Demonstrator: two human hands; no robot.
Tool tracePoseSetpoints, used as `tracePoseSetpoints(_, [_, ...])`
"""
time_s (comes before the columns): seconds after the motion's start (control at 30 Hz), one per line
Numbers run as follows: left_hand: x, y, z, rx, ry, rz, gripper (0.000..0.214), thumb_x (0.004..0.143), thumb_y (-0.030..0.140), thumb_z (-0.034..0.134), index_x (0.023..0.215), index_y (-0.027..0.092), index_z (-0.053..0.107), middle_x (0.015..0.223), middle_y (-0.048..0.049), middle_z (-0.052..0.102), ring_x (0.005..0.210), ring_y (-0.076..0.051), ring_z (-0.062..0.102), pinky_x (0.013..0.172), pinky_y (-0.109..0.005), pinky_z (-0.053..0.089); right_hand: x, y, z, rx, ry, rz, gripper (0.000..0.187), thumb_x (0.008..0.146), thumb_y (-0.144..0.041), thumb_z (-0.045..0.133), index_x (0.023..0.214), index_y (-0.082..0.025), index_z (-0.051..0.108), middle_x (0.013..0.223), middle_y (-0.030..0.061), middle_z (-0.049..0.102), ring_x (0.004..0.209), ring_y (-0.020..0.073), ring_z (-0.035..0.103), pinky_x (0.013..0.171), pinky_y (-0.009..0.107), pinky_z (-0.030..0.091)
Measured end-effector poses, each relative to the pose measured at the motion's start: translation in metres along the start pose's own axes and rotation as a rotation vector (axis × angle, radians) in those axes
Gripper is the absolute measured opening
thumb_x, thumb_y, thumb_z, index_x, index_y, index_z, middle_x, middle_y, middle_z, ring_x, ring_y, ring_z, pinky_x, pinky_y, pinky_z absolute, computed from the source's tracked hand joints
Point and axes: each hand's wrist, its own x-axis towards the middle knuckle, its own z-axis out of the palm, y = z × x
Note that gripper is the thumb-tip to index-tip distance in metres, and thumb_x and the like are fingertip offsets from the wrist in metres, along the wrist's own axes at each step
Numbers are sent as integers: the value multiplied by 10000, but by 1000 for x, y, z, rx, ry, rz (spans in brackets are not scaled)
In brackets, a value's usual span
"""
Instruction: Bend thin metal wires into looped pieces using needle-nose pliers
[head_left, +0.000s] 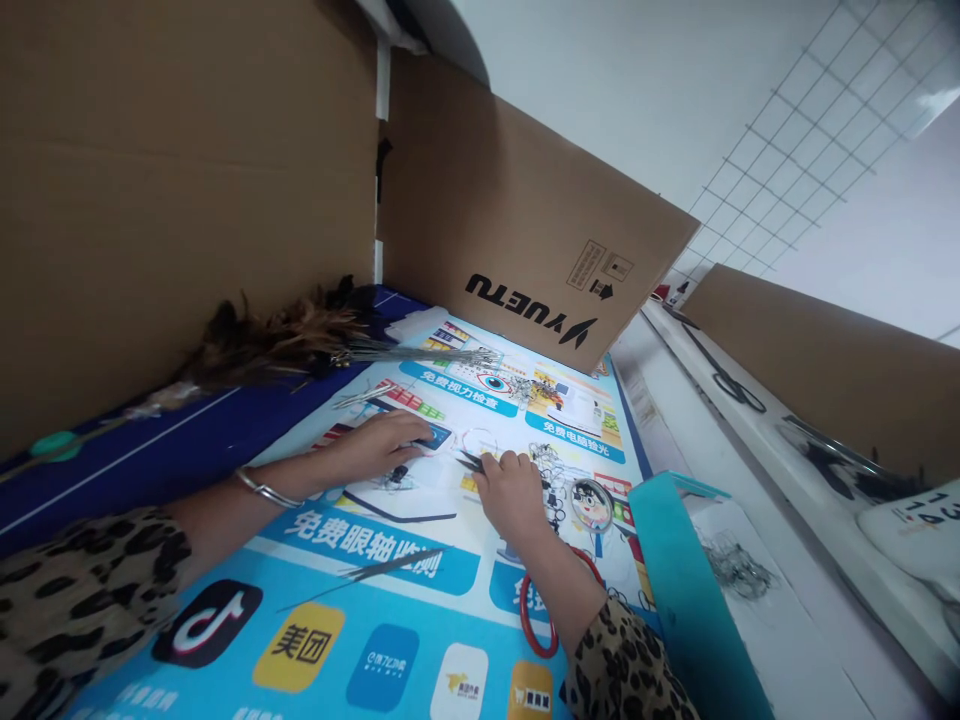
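Note:
My left hand (386,443), a silver bangle at its wrist, is low over the printed sheet (300,560) with fingers bent together. What its fingertips pinch is too fine to make out. My right hand (514,495) is closed around scissors (472,461); their dark pointed blades stick out toward my left fingers. A red handle loop (541,625) shows below my right wrist. Close to the blades, thin curved wire (480,438) lies on the sheet. Small black wire pieces (551,485) are scattered beside my right hand.
Straight thin wires (397,566) lie in front, with a longer bundle (420,352) behind. Brown feathers (285,335) rest at left. Cardboard panels (525,200) wall the back and left. On the right are a teal box (694,590), tangled wire (739,570) and black scissors (724,380).

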Motion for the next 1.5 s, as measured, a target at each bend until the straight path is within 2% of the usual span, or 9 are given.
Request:
tracePoseSetpoints(0.4, [2,2,-1,47,-37,4,322,947,420,533,1130,207,691,1123,-99,717,1078,-265,607,985,-375,441,0,-2,-1,-6,0,-4,366,1000,-458,436,1263,-239,567,1067,119,609,1014,272,521,854,391,403])
tracePoseSetpoints(0.63, [0,-4,-1,62,-56,1,329,967,314,437,1157,208,683,1174,-95,704,1112,-253,601,1003,-376,440,-2,-3,-3,-18,5,8,357,998,-474,434,1235,-248,576,1062,109,615,1010,269,531,845,387,418])
tracePoseSetpoints(0.73, [-2,-9,-9,90,-74,-8,344,961,364,459,1170,208,682,1183,-95,701,1129,-253,602,1014,-366,434,-2,-3,-2,-16,25,-3,354,999,-472,433,1227,-244,579,1056,107,618,1003,267,536,841,385,419])
tracePoseSetpoints(0.9, [-7,-18,-33,62,-101,-15,337,922,452,531,1110,252,726,1139,-63,734,1104,-253,626,1010,-347,436,-2,-3,-1,-6,17,1,360,1002,-467,429,1241,-239,573,1070,115,615,1016,263,531,851,384,413])
tracePoseSetpoints(1.03, [-8,-13,-42,-6,-229,26,334,880,456,606,1123,266,733,1191,-54,715,1118,-253,621,996,-319,439,-2,-3,-1,-6,25,-2,342,994,-463,451,1227,-247,577,1057,106,616,1008,267,527,842,384,410])
tracePoseSetpoints(1.13, [-8,-5,-38,-30,-254,38,328,861,440,641,1134,285,736,1221,-50,700,1155,-262,599,1008,-326,429,-1,-3,-2,-4,14,13,339,997,-460,445,1221,-244,579,1056,111,610,1013,265,523,847,384,406])
tracePoseSetpoints(1.37, [-6,2,-19,-81,-140,31,307,898,437,603,1099,244,732,1155,-76,718,1104,-251,617,1003,-368,439,0,-5,-6,0,-6,29,337,997,-463,441,1206,-246,592,1057,114,602,1017,267,518,856,384,402])
tracePoseSetpoints(1.5, [-5,4,-13,-64,-115,31,284,917,414,585,1089,234,721,1122,-73,718,1076,-246,617,991,-371,439,0,-5,-6,2,-11,28,335,998,-461,440,1205,-244,589,1056,114,602,1014,264,515,859,382,397])
